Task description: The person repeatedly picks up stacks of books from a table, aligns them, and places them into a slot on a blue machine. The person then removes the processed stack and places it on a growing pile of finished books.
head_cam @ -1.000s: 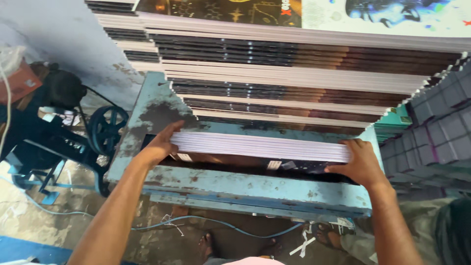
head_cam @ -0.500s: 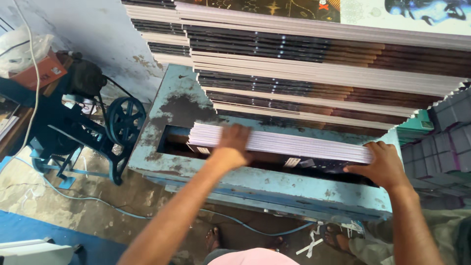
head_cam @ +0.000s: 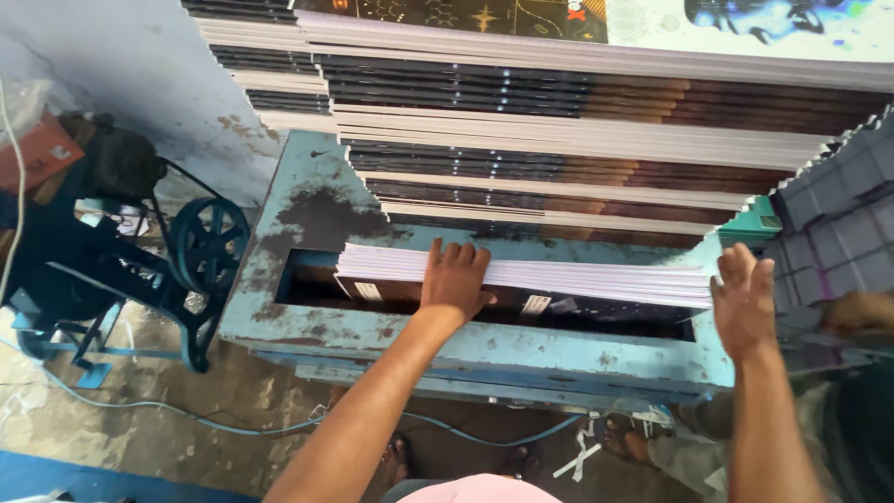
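My left hand (head_cam: pixel 455 277) has slid in from the stack's end and now presses flat on the white paper stack (head_cam: pixel 559 273) mid-frame in the blue machine's (head_cam: pixel 307 200) slot, while my right hand (head_cam: pixel 743 298) has lifted off, fingers spread, holding nothing.

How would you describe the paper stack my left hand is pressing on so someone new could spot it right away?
Find the worn blue metal machine at the centre, in front of the tall piles of printed sheets. In its long dark slot lies a white paper stack, with the left hand on it. Unlike the dark-edged piles behind, it is low, single and plain white.
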